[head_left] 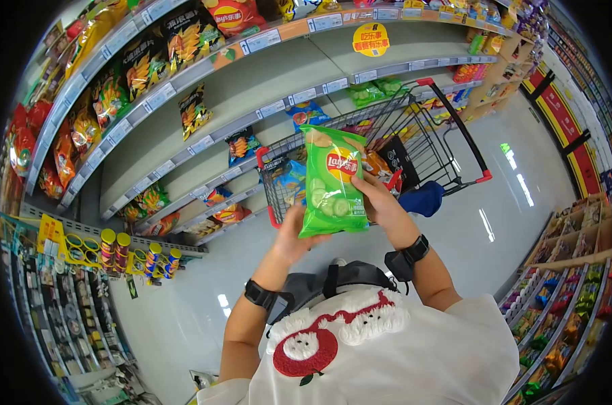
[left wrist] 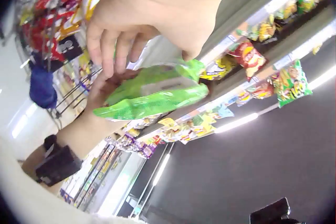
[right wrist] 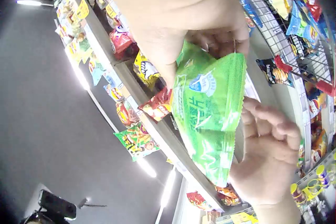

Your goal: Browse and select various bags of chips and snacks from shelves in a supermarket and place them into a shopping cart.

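Note:
A green Lay's bag of chips with cucumber slices printed on it stands tilted in front of the person's chest. The right hand grips its right side, thumb on the printed front and fingers behind. Low at the bag's left corner is the left hand. In the right wrist view the left hand shows its palm and loosely bent fingers beside the bag. From the left wrist, the bag is seen edge-on beneath the spread left fingers.
Behind the bag stands a wire shopping cart with several snack bags inside and a dark blue item at its near side. Curved store shelves with chip bags run along the left and back. Another snack shelf stands at the right.

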A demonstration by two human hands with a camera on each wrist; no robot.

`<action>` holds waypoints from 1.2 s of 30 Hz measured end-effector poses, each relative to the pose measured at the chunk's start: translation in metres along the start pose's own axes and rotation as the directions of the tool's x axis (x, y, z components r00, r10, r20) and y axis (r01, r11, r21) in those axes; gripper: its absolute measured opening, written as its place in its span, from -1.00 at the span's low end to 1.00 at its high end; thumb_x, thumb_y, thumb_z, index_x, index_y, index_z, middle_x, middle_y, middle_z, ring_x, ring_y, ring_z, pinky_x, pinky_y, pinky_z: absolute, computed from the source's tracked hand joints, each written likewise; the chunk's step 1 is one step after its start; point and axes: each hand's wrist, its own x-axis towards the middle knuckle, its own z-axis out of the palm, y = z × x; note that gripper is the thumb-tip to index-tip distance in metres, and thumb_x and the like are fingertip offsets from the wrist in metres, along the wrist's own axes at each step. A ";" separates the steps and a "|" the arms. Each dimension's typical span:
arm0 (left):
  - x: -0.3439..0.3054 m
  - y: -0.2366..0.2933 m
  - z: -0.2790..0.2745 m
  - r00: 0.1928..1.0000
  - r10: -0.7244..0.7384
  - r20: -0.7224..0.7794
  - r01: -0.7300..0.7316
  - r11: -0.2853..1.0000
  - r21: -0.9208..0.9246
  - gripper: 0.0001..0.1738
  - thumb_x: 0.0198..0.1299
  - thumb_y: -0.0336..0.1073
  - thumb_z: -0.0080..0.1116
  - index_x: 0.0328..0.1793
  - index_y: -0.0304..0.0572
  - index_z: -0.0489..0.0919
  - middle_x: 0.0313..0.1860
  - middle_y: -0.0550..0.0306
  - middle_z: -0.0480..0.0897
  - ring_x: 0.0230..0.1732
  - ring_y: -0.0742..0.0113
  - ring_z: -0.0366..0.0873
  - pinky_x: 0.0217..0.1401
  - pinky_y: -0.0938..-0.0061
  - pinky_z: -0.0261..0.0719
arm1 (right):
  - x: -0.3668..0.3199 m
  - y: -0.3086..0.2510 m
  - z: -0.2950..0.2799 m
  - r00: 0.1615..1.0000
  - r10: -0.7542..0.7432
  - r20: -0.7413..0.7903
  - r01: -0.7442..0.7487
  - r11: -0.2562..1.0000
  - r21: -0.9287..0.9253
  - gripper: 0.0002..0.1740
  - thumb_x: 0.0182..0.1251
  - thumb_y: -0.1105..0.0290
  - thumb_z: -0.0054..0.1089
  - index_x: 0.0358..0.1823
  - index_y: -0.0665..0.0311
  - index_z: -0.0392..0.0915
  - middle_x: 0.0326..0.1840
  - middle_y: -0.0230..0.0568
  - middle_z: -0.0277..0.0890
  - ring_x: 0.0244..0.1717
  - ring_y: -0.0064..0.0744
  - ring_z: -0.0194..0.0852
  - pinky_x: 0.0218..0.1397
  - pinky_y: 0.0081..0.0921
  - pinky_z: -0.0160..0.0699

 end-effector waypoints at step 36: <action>0.067 -0.013 -0.007 0.974 0.190 -0.124 -0.044 0.694 0.718 -0.45 0.10 -0.34 0.21 0.19 -0.39 0.32 0.03 0.04 0.52 0.01 0.34 0.49 0.07 0.48 0.44 | 0.001 -0.009 -0.067 0.998 0.058 -0.014 -0.059 0.944 -0.324 -0.27 0.07 0.52 0.30 0.29 0.37 0.18 0.05 -0.20 0.44 0.07 -0.45 0.39 0.13 -0.50 0.37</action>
